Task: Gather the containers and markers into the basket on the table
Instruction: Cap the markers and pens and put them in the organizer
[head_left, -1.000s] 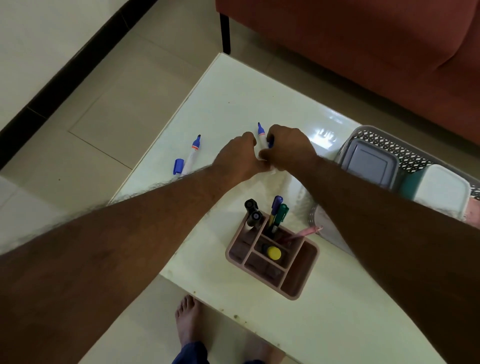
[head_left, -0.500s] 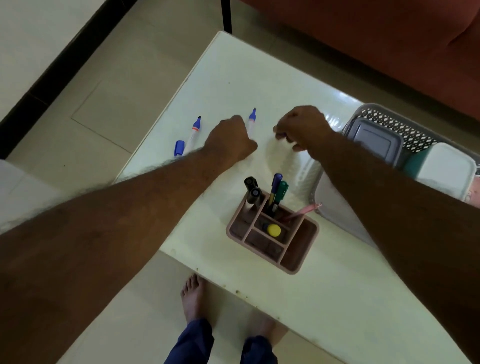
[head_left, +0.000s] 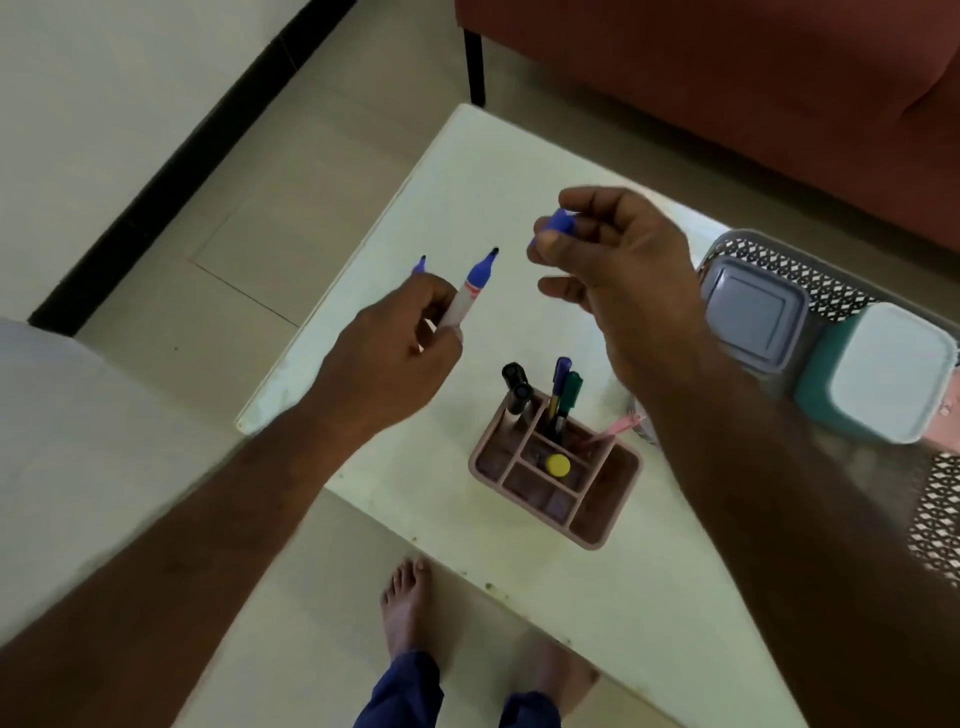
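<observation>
no text, label or number is readable anywhere.

Both hands raised apart, left hand (head_left: 400, 338) fisted, right hand (head_left: 613, 265) pinching.

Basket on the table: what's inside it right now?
The basket holds a grey-lidded box and a teal box with a pale lid; the right forearm covers its near part.

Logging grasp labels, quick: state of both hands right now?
Left hand: closed on an uncapped blue marker.
Right hand: closed on a blue marker cap.
</observation>
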